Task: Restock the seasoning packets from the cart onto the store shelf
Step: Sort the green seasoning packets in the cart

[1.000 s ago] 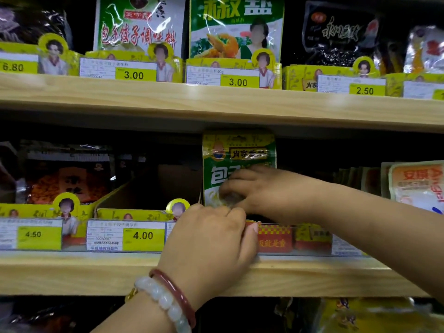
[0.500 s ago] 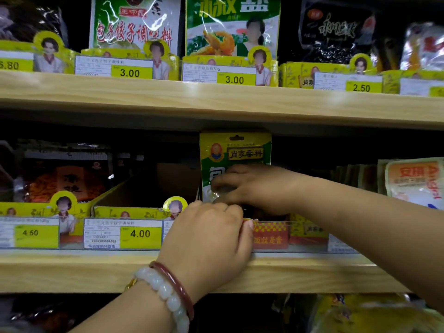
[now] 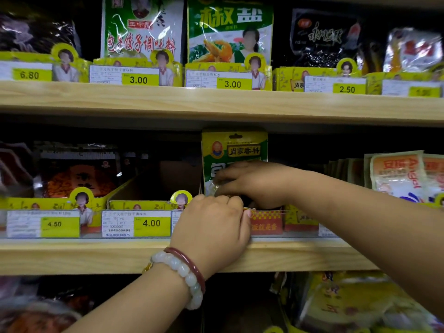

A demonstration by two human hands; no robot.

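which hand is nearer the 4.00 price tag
Left. The left hand sits just right of the 4.00 price tag; the right hand is farther right and higher, on the green packet.

Both forearms are bare; the left wrist wears a pale bead bracelet [image 3: 183, 272] beside a dark red bangle [image 3: 189, 264].

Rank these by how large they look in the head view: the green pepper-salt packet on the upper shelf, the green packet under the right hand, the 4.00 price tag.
1. Pepper-salt packet, largest.
2. Green packet; the right hand hides its lower part, so this is less sure.
3. 4.00 price tag, smallest.
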